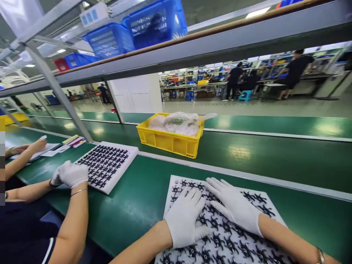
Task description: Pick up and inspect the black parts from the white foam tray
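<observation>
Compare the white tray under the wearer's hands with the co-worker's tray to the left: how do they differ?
The near tray lies under both gloved hands, left hand and right hand, pressed flat on it; the far tray is touched only at its corner by a co-worker's gloved hand. The near tray is partly covered and cut off by the picture's edge; the far tray shows whole. Both are white, hold rows of black star-shaped parts, and lie on the green bench.

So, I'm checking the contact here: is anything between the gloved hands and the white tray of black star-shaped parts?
Nothing visible. The left hand and right hand, both in white gloves, lie flat, directly on the black star-shaped parts seated in the white tray. The co-worker's tray and the yellow crate sit apart.
</observation>
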